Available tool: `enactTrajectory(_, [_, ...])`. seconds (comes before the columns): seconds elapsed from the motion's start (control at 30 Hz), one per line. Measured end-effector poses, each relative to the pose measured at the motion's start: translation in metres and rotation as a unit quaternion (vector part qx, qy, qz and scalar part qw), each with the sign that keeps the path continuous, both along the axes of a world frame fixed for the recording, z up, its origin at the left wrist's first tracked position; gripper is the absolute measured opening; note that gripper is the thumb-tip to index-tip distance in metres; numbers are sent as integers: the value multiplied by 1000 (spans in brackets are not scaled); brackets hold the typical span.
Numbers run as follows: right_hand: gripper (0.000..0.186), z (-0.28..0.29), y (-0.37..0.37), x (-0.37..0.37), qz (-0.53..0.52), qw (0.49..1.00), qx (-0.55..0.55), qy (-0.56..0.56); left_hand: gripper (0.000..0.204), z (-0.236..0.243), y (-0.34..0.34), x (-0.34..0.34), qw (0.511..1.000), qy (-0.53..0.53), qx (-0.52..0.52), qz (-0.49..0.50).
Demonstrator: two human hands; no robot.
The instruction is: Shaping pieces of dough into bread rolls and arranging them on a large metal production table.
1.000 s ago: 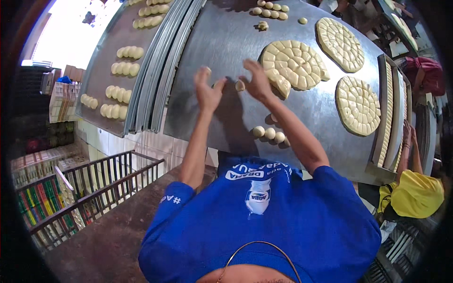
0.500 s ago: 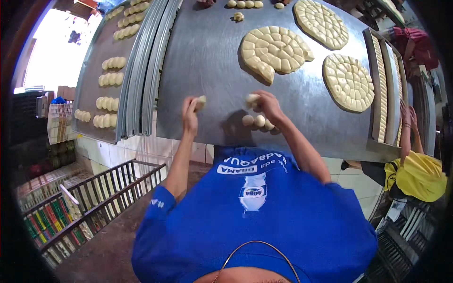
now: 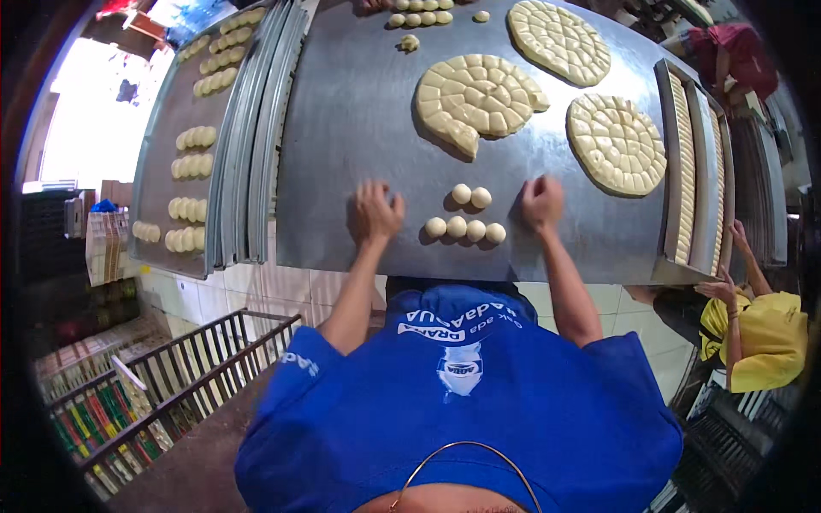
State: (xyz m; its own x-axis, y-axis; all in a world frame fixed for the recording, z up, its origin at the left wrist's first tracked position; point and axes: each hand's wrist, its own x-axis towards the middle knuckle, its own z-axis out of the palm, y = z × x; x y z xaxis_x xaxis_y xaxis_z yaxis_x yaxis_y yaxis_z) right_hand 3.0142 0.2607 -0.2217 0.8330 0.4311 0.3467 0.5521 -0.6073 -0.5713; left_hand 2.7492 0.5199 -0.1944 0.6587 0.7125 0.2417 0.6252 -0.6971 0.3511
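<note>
My left hand [image 3: 377, 210] is cupped palm-down on the metal worktable [image 3: 325, 128], fingers curled and thumb a little apart. On the other side of the dough balls, my right hand [image 3: 542, 203] is closed like a fist against the same surface. Whatever lies under either palm is hidden. Between the hands sits a pair of smooth round dough balls [image 3: 462, 194], and nearer me a row of several more balls [image 3: 457, 227]. Just beyond them lies a flat dough round [image 3: 479, 94] cut into many pieces, its near end pulled open.
Two more scored dough rounds [image 3: 617, 144] lie to the right, beside a tray of rowed dough [image 3: 682, 171]. Trays with dough balls [image 3: 195, 137] stand left. Across the table are more balls [image 3: 423, 17] and another hand. A co-worker in yellow [image 3: 765, 333] is at right.
Both hands, each holding a dough piece above the table, have come down onto it and turned palm-down. My right hand moved right, uncovering dough balls. The view shifted slightly; the co-worker's hands moved.
</note>
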Motion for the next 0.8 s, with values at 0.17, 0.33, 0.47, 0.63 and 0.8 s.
enactTrajectory(0.17, [14,7,-79,-44,108,989,-5,-100,15,-22,-23,-83,983,-96,111,-111])
enactTrajectory(0.33, [14,1,-66,62,-74,996,4,-56,7,-7,61,-54,984,-58,158,64])
enactTrajectory(0.47, [14,9,-13,21,-82,994,17,65,7,13,19,-1,991,-97,-17,86])
enactTrajectory(0.63, [16,10,-76,-27,51,998,35,-6,11,-15,-13,-76,994,-111,2,4])
enactTrajectory(0.8, [13,9,-61,40,-83,996,30,-15,12,-10,58,-59,984,-150,74,66])
